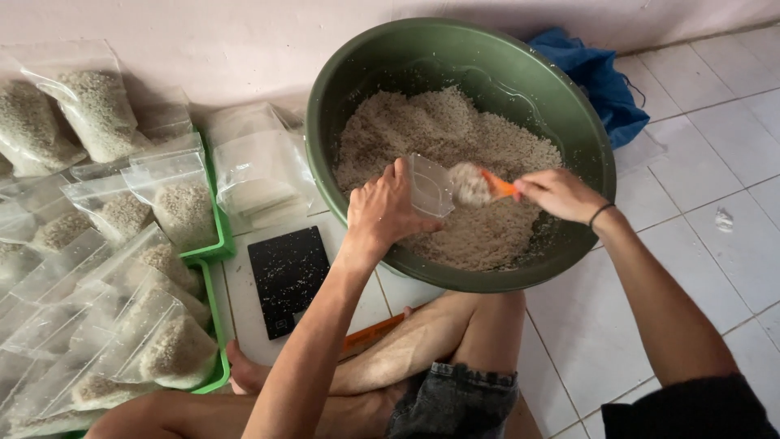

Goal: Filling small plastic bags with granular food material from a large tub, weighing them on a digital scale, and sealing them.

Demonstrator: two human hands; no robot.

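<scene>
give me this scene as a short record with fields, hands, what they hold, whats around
left hand: holds a clear bag open over the basin
right hand: holds an orange scoop heaped with grain, at the bag's mouth
basin: green, round, on the floor, partly filled with pale grain
scale: black, flat, beside the basin
filled bags: piled in green trays at left
empty bags: stacked by the wall
blue cloth: behind the basin
</scene>
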